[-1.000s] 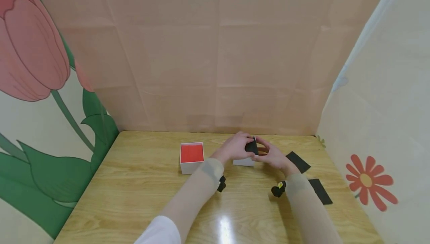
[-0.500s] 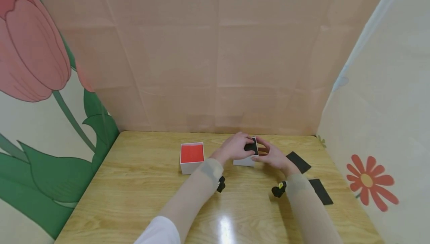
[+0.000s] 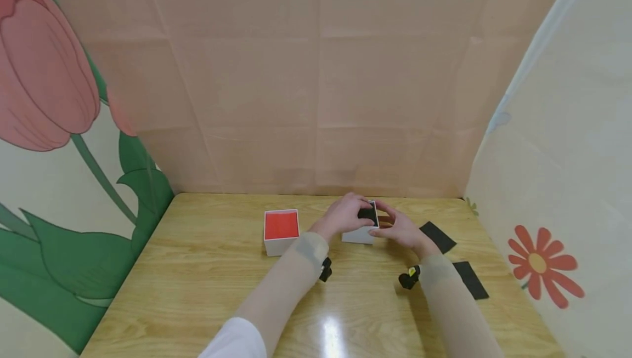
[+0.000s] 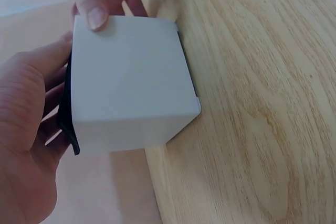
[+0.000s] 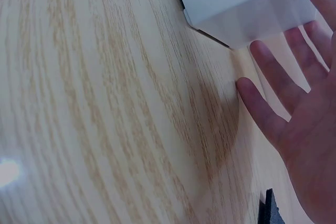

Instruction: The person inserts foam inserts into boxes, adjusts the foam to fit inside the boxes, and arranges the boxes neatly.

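A white box (image 3: 358, 236) stands on the table, its open top showing a white rim. Inside that top is a black sheet (image 3: 367, 214); in the left wrist view, an edge of this sheet (image 4: 67, 108) sticks out past the rim, bent at a corner. My left hand (image 3: 343, 215) reaches over the opening and holds the sheet between thumb and fingers. From the right side, my right hand (image 3: 399, 230) steadies the box, thumb on its near face (image 4: 131, 72) and some fingers behind. In the right wrist view the other right fingers (image 5: 275, 77) are spread beside the box.
Left of the hands stands a second white box (image 3: 281, 246) with a red inside (image 3: 281, 225). Two flat black pieces (image 3: 438, 237) (image 3: 470, 280) lie on the wooden table (image 3: 222, 281) at the right. A pinkish cloth wall (image 3: 316, 100) closes off the back.
The black sheet has sunk lower into the box, and the white rim now shows around it. Both hands stay in nearly the same place.
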`<state>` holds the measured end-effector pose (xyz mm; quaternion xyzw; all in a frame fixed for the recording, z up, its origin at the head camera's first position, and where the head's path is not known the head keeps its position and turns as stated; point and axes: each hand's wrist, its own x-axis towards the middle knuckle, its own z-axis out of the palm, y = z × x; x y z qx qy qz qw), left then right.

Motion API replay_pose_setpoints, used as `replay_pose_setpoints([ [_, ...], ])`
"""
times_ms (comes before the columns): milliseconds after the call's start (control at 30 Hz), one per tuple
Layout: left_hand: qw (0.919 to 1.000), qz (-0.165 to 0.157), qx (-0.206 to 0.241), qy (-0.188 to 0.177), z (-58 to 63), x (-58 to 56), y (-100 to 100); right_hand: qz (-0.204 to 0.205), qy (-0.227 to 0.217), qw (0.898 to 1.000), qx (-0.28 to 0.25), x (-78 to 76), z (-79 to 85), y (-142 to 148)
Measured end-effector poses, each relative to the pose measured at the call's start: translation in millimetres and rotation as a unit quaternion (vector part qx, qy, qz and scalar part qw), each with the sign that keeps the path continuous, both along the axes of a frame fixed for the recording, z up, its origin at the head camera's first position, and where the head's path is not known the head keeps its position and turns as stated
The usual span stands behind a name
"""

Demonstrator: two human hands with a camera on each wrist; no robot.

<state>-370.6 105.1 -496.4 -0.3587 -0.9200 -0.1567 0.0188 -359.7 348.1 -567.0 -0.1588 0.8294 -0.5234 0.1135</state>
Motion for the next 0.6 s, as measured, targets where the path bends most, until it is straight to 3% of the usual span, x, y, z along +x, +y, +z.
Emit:
replay_pose_setpoints([
  [267,0.9996,-0.027,-0.002,-0.008,12.8,-5.1,-27,-0.004,-0.006,1.0,-0.003,-0.7,-4.1,-2],
  [400,0.9997,-0.019,-0.012,-0.01,18.2,-8.7,-43,-0.008,-0.01,1.0,0.0,-0.6,-2.3,-4],
  [600,0.9997,-0.012,-0.015,-0.013,15.5,-11.1,-56,-0.007,-0.011,1.0,-0.003,-0.1,-1.5,-6],
])
